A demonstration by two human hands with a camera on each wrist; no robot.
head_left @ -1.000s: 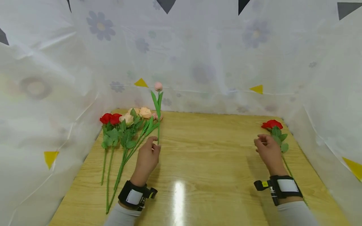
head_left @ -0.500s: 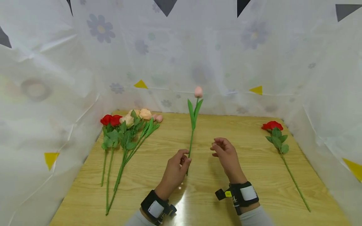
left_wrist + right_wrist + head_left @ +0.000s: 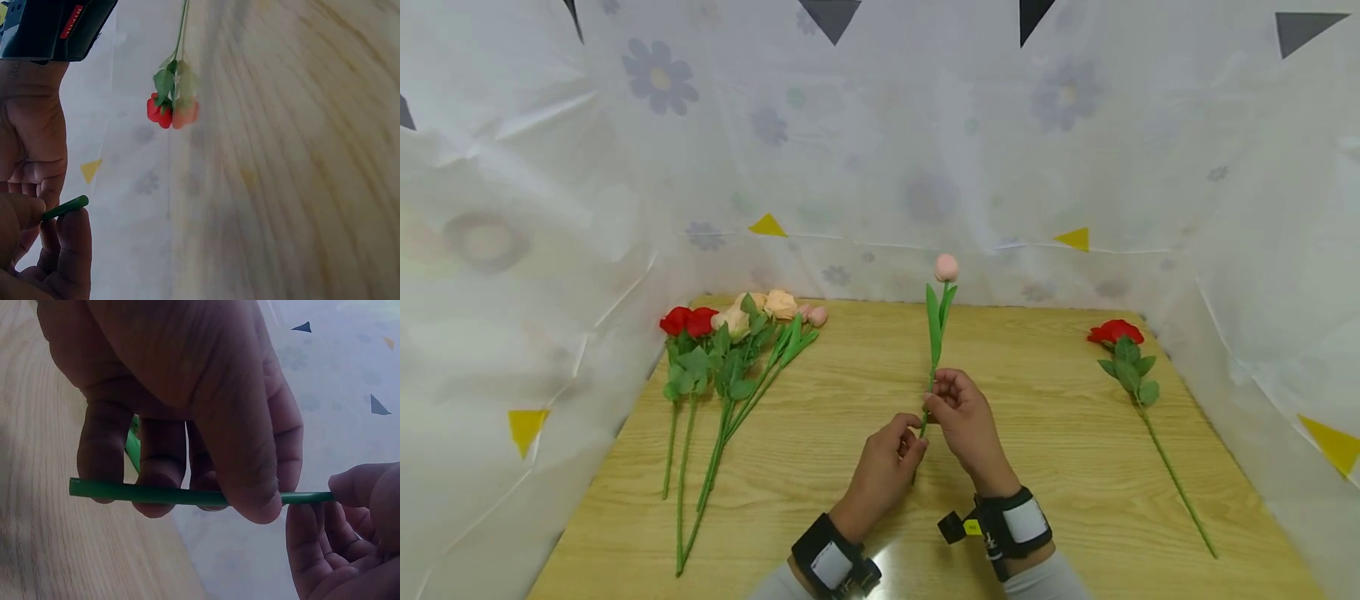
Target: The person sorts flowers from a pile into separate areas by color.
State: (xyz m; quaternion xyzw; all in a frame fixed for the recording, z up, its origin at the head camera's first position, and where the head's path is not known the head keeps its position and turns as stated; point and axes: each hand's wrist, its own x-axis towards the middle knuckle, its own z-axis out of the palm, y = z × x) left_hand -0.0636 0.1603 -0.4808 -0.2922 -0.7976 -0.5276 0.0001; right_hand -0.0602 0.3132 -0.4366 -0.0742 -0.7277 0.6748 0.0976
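Note:
A pink tulip (image 3: 947,267) stands nearly upright above the table's middle, its leaves fanned below the bloom. Low on its green stem, my left hand (image 3: 883,462) pinches between thumb and fingers. Just higher up, my right hand (image 3: 966,421) also pinches the stem. From the right wrist camera, the left hand (image 3: 181,375) looms large with the cut stem end (image 3: 94,489) jutting past its fingers, and part of the right hand (image 3: 350,544) shows at lower right. The left wrist view catches the stem end (image 3: 78,202) too; the bloom is out of sight there.
Red roses (image 3: 702,322), cream-peach roses (image 3: 781,304) and more pink tulips (image 3: 817,316) lie bunched on the left of the wooden table (image 3: 820,533). A single red rose (image 3: 1116,332) lies at the right. White patterned sheeting (image 3: 880,150) walls the back and sides.
My left hand has carried the tulip rightward from beside the left bunch to the middle. The right hand has come left from near the lone red rose and taken hold of the stem.

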